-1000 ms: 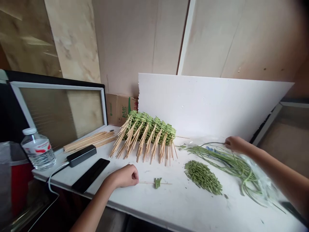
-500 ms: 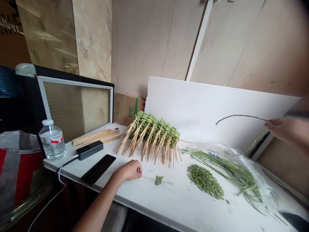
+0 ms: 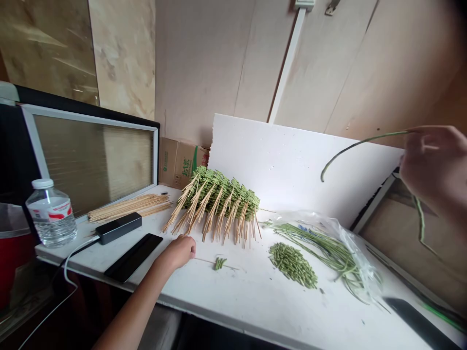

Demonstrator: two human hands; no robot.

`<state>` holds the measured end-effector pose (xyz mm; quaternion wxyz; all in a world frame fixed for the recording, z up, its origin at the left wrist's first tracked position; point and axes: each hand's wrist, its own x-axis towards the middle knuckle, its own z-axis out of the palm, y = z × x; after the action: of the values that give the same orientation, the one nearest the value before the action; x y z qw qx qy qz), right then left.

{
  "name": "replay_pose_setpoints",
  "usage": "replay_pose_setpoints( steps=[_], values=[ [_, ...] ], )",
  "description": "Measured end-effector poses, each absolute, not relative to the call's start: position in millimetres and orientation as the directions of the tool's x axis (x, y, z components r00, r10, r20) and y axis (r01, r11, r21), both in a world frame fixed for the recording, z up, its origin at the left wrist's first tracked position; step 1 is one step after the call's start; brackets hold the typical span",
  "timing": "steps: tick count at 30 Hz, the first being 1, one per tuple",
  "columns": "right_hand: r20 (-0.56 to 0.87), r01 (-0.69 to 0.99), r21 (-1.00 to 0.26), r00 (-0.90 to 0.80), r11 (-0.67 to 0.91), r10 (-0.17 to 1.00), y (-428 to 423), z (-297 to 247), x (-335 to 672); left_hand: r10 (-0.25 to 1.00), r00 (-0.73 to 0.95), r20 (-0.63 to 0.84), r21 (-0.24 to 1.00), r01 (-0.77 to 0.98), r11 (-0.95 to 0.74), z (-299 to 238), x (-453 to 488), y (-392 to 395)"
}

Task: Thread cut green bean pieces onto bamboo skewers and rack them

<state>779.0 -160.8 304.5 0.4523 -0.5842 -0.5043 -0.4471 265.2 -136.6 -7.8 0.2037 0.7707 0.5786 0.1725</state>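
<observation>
Long bean (image 3: 350,146) curves through the air at the right, pinched in the closed right hand (image 3: 434,170), well above the counter (image 3: 255,301). On the counter's near side the left hand (image 3: 180,252) lies curled, closed on the left end of a skewer (image 3: 205,261) threaded with bean pieces (image 3: 219,263).

A makeshift food-prep corner: stacked bean skewers (image 3: 219,201), a glass-lidded freezer (image 3: 91,155), bare board walls (image 3: 204,63).

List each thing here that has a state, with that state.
left hand: closed on skewer end
skewer: lying flat, few bean pieces threaded
right hand: raised, closed on long bean
long bean: held aloft, drooping both sides
water bottle: upright, capped
phone: flat, screen dark
plastic bag: lying open
</observation>
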Motion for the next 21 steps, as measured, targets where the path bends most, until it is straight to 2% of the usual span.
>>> replay_pose_setpoints(
  steps=[2,4,6,8,10,12,15,19,21],
  values=[
    [0.98,0.992,-0.043,0.018,0.122,0.196,-169,295,756,0.953,0.292,0.079,0.53,0.798,-0.288,-2,270,-138],
    [0.964,0.971,0.079,-0.132,0.224,0.23,-177,283,731,0.933,0.327,0.153,0.559,0.75,-0.354,8,277,-140],
    [0.896,0.9,0.184,-0.32,0.396,0.309,-187,266,703,0.906,0.343,0.248,0.614,0.668,-0.421,19,286,-145],
    [0.793,0.799,0.232,-0.485,0.555,0.367,-196,246,673,0.872,0.312,0.377,0.746,0.456,-0.486,31,295,-154],
    [0.682,0.714,0.234,-0.604,0.66,0.412,-205,225,643,0.846,0.337,0.414,0.83,0.241,-0.502,41,305,-167],
    [0.58,0.673,0.215,-0.671,0.707,0.462,-211,203,615,0.826,0.39,0.406,0.868,0.118,-0.482,47,316,-181],
    [0.492,0.625,0.207,-0.731,0.753,0.472,-214,175,583,0.809,0.437,0.393,0.871,0.104,-0.479,51,334,-199],
    [0.522,0.6,0.172,-0.728,0.781,0.444,-215,153,562,0.801,0.416,0.43,0.865,0.063,-0.497,47,351,-204],
    [0.556,0.61,0.079,-0.683,0.789,0.473,-218,149,559,0.804,0.424,0.417,0.867,0.079,-0.491,42,349,-198]
  ],
)
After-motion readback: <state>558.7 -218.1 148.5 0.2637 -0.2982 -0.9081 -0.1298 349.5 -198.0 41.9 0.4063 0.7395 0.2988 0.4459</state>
